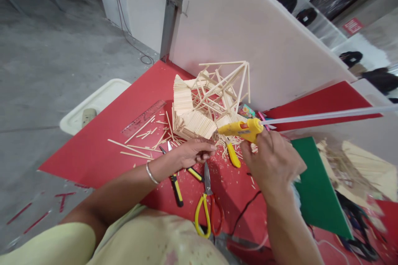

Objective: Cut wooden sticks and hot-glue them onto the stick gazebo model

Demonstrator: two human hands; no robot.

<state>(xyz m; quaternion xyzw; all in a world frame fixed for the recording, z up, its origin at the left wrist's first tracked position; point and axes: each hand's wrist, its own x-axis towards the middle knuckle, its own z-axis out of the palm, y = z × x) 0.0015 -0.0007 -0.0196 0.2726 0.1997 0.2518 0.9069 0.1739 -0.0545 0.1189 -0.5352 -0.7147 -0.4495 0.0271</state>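
On the red table [93,153], beyond the yellow-handled scissors [205,205], the left hand [194,153] curls its fingers together at the foot of the stick model [199,105], while the right hand [272,161] clamps the yellow glue gun [242,129], nozzle against the model, before the white partition [248,29].

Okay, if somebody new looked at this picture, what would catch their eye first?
First the pale stick model, a tangle of thin wooden sticks at the back of the red table. Next the yellow glue gun gripped in the right hand, nozzle at the model's lower edge, with the left hand just below.
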